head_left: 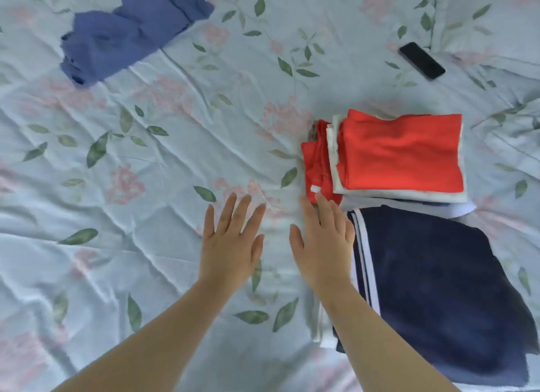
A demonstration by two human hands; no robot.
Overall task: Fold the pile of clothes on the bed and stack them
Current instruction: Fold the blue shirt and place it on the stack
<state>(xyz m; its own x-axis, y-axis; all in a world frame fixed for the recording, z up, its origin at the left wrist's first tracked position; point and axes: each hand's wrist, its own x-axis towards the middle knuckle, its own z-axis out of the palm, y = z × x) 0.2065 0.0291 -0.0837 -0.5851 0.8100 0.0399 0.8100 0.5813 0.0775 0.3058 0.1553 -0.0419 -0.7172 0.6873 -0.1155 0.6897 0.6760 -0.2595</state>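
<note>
A folded red garment (403,153) lies on top of a white layer at the right of the bed. A second red piece (317,164) sticks out at its left side. In front of them lies a folded navy garment (438,289) with white stripes along its left edge. An unfolded blue-purple garment (128,32) lies crumpled at the far left. My left hand (230,245) hovers flat over the sheet with fingers spread, holding nothing. My right hand (324,242) is flat too, its fingertips at the near edge of the second red piece, beside the navy garment.
The floral bed sheet (146,172) is wrinkled across the whole view. A black phone (422,60) lies face up at the far right, beyond the folded stack.
</note>
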